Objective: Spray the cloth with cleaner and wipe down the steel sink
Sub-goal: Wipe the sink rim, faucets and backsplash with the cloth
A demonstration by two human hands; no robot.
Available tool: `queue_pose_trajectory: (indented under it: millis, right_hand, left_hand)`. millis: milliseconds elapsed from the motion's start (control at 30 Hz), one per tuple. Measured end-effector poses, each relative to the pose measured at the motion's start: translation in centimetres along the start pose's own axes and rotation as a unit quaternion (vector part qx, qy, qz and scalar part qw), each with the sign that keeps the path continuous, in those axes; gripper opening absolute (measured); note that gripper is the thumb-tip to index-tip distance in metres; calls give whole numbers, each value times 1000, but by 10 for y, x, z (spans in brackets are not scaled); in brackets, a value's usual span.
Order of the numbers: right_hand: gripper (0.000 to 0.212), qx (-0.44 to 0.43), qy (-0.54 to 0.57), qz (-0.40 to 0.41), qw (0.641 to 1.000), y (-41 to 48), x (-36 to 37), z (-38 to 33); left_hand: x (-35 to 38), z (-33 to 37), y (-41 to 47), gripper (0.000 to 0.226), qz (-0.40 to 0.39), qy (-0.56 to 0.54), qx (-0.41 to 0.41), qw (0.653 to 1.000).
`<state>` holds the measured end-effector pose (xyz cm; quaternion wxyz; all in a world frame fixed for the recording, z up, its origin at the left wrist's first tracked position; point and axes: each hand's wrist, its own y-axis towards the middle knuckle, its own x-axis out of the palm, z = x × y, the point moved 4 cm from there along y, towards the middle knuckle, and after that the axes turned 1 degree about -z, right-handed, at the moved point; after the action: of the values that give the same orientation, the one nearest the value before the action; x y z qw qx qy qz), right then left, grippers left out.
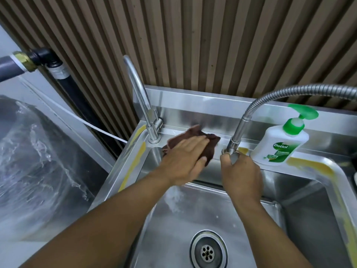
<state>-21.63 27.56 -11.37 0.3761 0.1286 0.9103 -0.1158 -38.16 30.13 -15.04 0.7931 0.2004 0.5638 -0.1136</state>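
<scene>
Left hand: The left hand (185, 161) lies flat, fingers together and extended, pressing a brown cloth (195, 143) onto the back ledge of the steel sink (249, 219).
Right hand: The right hand (240, 171) is closed around the nozzle end of the flexible faucet (234, 141), fingertips curled on its tip.
Cloth: Crumpled, it rests on the ledge between the slim gooseneck tap (144, 105) and the flexible faucet, one corner drooping over the basin edge.
Key relation: The cloth's long axis runs along the ledge, left to right. Unwiped ledge lies to the right, behind the faucet the right hand holds; the left hand is the one on the cloth, so it looks best placed to make the next stroke.
Basin: The drain (207, 252) sits directly below, near the person, well apart from the cloth.
Writing: A white pump bottle (278, 144) with green top stands just right of the faucet, labelled "Dettol"; smaller print is unreadable.
Cleaner: No spray bottle is in view.
</scene>
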Motion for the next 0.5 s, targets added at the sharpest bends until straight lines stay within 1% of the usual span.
queue_pose_trajectory:
  millis: [67,133,167,233,367,500]
  right_hand:
    - [24,1,2,1,1000,-1,-1,-2]
    - [20,-1,-3,8,1000,-2,0,-1]
    - [19,-4,-5,13,1000,-2,2,1]
    - [19,-7,-3,21,1000,-2,4,2]
    - [23,-11,9,35,999,-2,7,4]
    - [20,-15,24,35,999,-1,8,5]
  left_hand:
    - [-5,-20,-5,59,51,26,-94,994]
    - [-2,-35,-11,60,62,101,-172,978]
    - [1,-38,-13,63,61,127,-190,972]
    - [6,-36,-12,68,60,139,-211,966]
    - [13,-16,2,74,71,120,-275,951]
    - [21,7,21,72,84,96,-338,932]
